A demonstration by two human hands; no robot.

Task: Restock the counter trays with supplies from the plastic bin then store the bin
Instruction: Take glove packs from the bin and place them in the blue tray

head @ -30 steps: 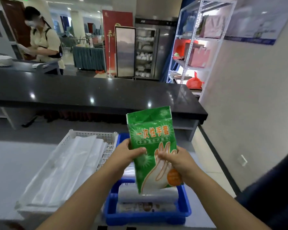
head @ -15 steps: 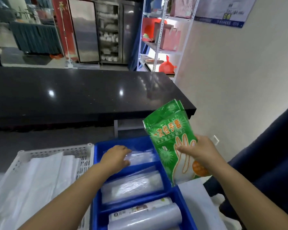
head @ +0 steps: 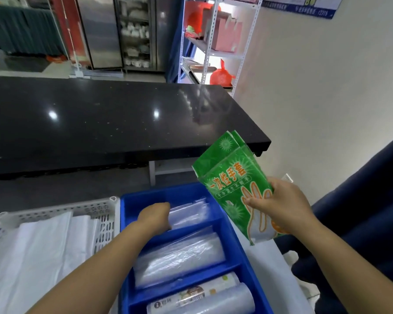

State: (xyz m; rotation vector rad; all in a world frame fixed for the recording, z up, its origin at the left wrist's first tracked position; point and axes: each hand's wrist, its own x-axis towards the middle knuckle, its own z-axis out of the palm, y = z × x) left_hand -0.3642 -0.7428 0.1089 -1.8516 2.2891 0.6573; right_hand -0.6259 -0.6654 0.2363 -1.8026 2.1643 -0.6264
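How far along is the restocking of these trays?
Partly done: the blue tray holds plastic rolls in its near and middle compartments. The right hand holds green glove packets by the tray's right edge; the left hand is at the far compartment's clear bags. Placing the packets looks left.

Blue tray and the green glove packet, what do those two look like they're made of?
Blue tray: probably rigid moulded plastic with a semi-gloss finish. It has one even colour, moulded dividers and a soft sheen on the rim.
Green glove packet: likely thin printed plastic film, glossy. It glints and flexes where the right hand holds it.
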